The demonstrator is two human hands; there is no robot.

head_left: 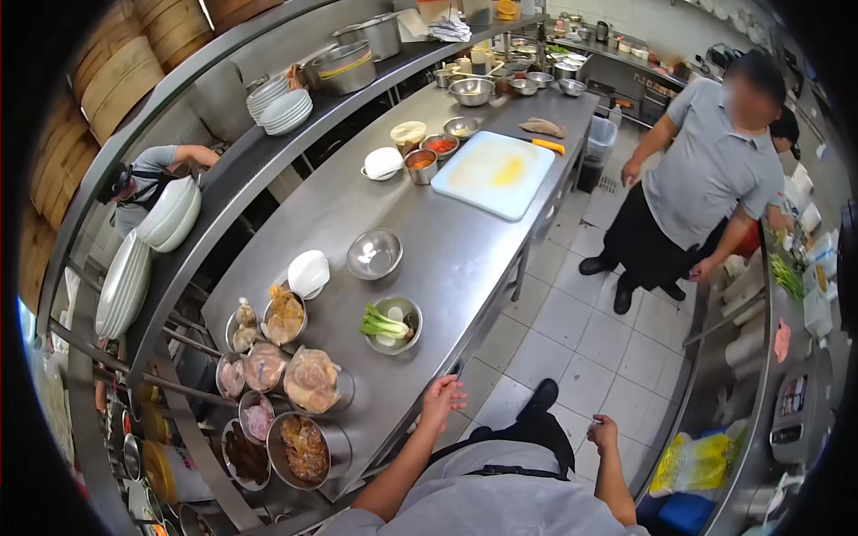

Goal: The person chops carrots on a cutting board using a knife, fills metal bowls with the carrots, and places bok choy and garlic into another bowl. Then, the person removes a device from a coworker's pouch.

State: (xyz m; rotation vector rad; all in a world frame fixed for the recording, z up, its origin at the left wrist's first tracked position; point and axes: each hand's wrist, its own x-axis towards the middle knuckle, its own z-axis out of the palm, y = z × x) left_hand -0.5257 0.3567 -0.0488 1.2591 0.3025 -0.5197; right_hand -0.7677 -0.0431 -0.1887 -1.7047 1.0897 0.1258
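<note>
My left hand (444, 401) is beside the front edge of the steel table (340, 237), with its fingers apart and nothing in them. My right hand (603, 431) hangs over the tiled floor at my side, its fingers curled and no object visible in them. Nearest to my left hand on the table is a steel bowl (410, 343) with green leafy vegetable (386, 323) in it. Behind that stands a bare steel bowl (375, 255), with a white dish (309, 274) to its left.
Several steel containers of food, including a brown one (306, 447), crowd the table's left end. A white cutting board (494, 174) lies farther back, near an orange-handled knife (548, 146). A co-worker (706, 161) stands in the aisle at right. Stacked plates (284, 109) sit on the shelf.
</note>
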